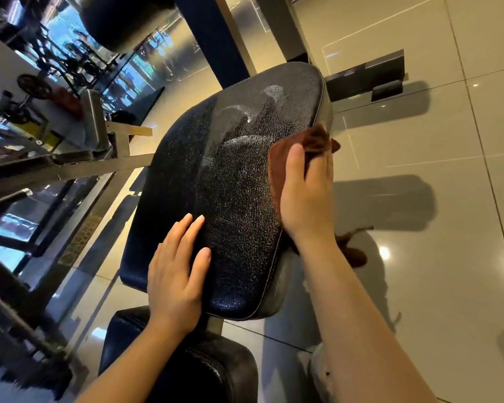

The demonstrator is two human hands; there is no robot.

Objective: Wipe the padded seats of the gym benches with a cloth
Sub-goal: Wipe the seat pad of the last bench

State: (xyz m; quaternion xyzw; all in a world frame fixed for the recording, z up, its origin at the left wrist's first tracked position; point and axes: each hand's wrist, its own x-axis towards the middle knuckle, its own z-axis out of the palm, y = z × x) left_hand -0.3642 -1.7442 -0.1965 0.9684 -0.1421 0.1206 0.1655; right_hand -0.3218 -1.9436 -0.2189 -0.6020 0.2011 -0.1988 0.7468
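Pressing a brown cloth [309,144] on the seat's [230,184] right edge, the right hand [306,193] holds it with curled fingers. The left hand [176,271] lies flat and open on the seat's near left side.

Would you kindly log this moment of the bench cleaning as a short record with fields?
setting: gym, glossy tiled floor
surface being wiped: black padded seat, cracked texture, pale wipe streaks toward its far end
tool: brown cloth, at the seat's right edge, part of it hanging below the edge
right hand: presses the cloth against the seat's right edge
left hand: rests flat on the seat's near left part, fingers straight
nearby: second black pad below the seat; metal frame on the left
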